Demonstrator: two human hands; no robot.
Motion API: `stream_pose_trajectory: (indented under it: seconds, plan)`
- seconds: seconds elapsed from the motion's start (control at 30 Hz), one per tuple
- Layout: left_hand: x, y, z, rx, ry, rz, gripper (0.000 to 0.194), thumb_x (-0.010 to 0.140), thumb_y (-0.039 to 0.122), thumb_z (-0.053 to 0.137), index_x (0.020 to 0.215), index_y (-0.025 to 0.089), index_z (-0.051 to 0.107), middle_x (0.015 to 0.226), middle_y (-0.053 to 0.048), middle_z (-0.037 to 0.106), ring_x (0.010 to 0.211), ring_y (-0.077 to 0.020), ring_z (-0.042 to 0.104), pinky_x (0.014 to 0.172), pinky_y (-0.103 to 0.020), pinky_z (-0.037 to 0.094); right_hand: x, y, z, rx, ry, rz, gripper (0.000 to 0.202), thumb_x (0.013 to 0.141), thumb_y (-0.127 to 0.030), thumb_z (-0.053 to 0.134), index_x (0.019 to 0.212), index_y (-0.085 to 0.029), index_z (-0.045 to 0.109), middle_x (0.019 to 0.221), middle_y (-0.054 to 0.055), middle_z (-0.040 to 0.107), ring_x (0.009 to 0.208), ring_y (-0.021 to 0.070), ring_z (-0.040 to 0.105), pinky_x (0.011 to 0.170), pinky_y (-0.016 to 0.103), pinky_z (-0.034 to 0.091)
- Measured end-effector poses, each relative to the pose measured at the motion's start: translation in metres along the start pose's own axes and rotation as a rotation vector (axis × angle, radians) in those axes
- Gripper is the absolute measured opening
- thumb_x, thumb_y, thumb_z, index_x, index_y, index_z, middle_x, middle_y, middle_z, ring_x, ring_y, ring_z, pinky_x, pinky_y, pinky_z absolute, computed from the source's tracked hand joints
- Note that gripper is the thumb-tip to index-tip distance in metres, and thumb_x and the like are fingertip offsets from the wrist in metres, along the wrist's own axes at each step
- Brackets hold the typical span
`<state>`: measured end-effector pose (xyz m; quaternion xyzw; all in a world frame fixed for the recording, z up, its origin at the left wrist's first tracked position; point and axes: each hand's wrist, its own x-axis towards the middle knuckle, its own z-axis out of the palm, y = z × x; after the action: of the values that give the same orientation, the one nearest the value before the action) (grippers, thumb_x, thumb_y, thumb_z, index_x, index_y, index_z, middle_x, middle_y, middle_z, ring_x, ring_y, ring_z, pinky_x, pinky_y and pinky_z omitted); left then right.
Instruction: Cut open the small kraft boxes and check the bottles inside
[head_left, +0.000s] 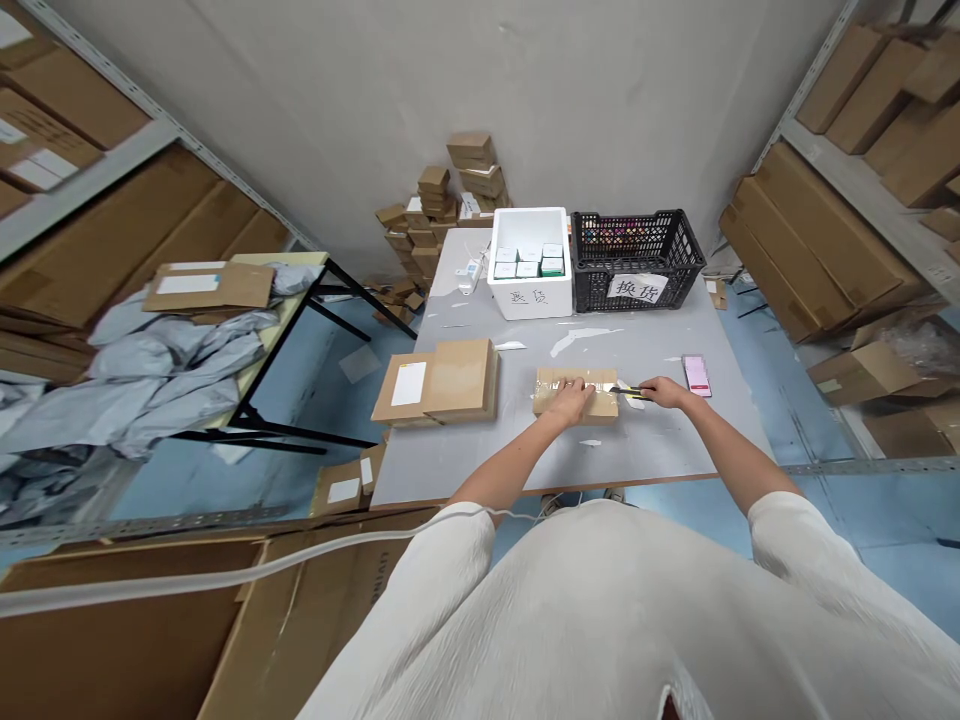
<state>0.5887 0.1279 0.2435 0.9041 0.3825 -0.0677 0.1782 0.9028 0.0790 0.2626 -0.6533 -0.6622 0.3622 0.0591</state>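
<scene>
A small taped cardboard box (598, 406) lies on the grey table (525, 455) in front of me. My left hand (570, 399) rests on top of it, with its fingers spread over the shiny tape. My right hand (664, 391), to the right of the box, is closed around a yellow and black utility knife (641, 393). The knife's tip points left and meets the box's right end. A phone (697, 375) with a pink screen lies just right of my right hand.
Larger cardboard boxes (457, 382) lie left on the table. A white foam box (530, 300) and black crate (634, 262) stand at the back. Grey bags (195, 350) cover a side table at left. Shelves with cartons (821, 250) flank both sides. A white cable (337, 545) crosses the lower left.
</scene>
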Motion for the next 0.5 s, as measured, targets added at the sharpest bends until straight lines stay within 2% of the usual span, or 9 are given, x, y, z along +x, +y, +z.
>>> stream_pose_trajectory:
  seconds: [0.1,0.27,0.4,0.5]
  plan:
    - [-0.001,0.000,-0.001,0.006,0.002,0.011,0.070,0.079,0.012,0.080,0.142,0.029,0.057,0.144,-0.014,0.058,0.133,-0.0346,0.060,0.132,-0.054,0.025,-0.005,0.006,0.002,0.093,-0.061,0.026,0.034,0.089,-0.056,0.064,0.087,-0.026,0.079,0.070,-0.002,0.065,0.068,0.0179,0.055,0.063,0.029,0.043]
    - [-0.003,0.001,-0.003,0.054,-0.019,0.017,0.069,0.081,0.016,0.080,0.144,0.030,0.055,0.145,-0.013,0.058,0.131,-0.0344,0.061,0.132,-0.055,0.024,-0.008,0.011,0.008,0.215,-0.128,0.124,0.039,0.082,-0.063,0.072,0.081,-0.025,0.074,0.066,-0.001,0.061,0.059,0.0162,0.052,0.057,0.029,0.042]
    - [-0.005,0.000,-0.003,0.031,-0.005,0.029,0.069,0.081,0.015,0.081,0.143,0.029,0.056,0.145,-0.013,0.057,0.129,-0.0345,0.062,0.131,-0.055,0.025,-0.009,0.013,0.011,0.303,-0.148,0.095,0.043,0.076,-0.067,0.078,0.079,-0.025,0.073,0.064,-0.001,0.061,0.057,0.0157,0.052,0.053,0.028,0.042]
    - [-0.007,0.001,-0.004,0.028,-0.006,0.030,0.069,0.081,0.016,0.082,0.143,0.031,0.055,0.145,-0.012,0.057,0.129,-0.0335,0.062,0.131,-0.054,0.025,-0.011,0.010,0.012,0.270,-0.144,0.085,0.046,0.078,-0.070,0.074,0.079,-0.024,0.073,0.064,-0.001,0.060,0.056,0.0140,0.048,0.051,0.026,0.038]
